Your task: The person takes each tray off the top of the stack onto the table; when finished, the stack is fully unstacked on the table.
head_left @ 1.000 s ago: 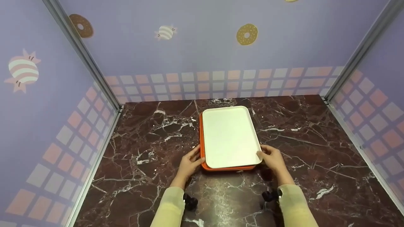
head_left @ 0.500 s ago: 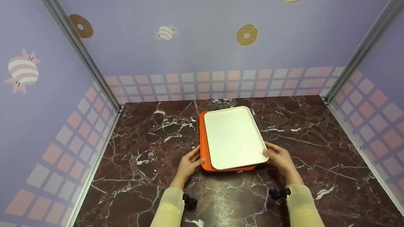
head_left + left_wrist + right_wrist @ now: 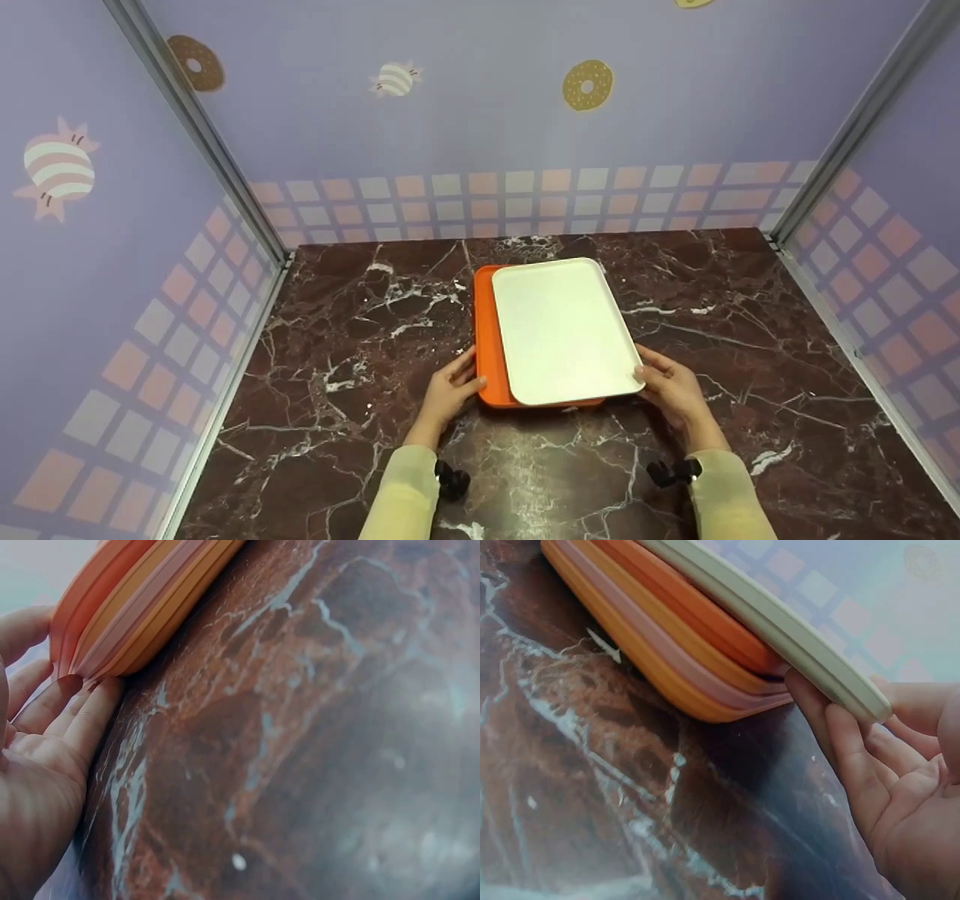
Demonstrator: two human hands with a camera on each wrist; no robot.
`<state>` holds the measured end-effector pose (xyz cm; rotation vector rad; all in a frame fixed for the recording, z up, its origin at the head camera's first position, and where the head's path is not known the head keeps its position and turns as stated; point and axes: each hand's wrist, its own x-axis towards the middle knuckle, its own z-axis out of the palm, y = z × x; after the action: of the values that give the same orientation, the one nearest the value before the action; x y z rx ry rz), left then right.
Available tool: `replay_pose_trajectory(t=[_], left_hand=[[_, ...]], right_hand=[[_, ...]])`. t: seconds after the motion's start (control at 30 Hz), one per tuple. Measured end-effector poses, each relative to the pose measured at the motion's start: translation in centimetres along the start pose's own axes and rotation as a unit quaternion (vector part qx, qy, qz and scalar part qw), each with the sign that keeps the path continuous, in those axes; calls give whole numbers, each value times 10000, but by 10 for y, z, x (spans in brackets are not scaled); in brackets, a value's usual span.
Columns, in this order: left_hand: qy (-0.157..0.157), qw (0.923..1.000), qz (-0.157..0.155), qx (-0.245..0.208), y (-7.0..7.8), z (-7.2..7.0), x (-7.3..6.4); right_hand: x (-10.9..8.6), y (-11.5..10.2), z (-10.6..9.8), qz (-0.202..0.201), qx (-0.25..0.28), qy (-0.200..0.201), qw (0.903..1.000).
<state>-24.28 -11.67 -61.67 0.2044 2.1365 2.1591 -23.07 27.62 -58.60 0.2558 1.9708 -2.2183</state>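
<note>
Midway across the marbled tabletop [image 3: 315,390], a white tray [image 3: 566,330] lies slanted over a stack of coloured trays [image 3: 489,337], its right edge overhanging. The right hand [image 3: 677,391] pinches that tray's near right corner; the left hand [image 3: 448,394] holds the stack's left side. Parting the two seems the step in hand, and the next move probably calls for raising the white tray clear with the stack steadied
</note>
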Motion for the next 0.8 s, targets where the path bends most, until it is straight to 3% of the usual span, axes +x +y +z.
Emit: replay_pose_trajectory(t=[0.4,0.8], left_hand=[[17,9998,-174,19,-1,-1,0],[-60,9998,-148,103,0,-1,1]], right_hand=[[-9,6,-23,-71,129,170,9997],[-20,4,-53,-197,803,465,9955]])
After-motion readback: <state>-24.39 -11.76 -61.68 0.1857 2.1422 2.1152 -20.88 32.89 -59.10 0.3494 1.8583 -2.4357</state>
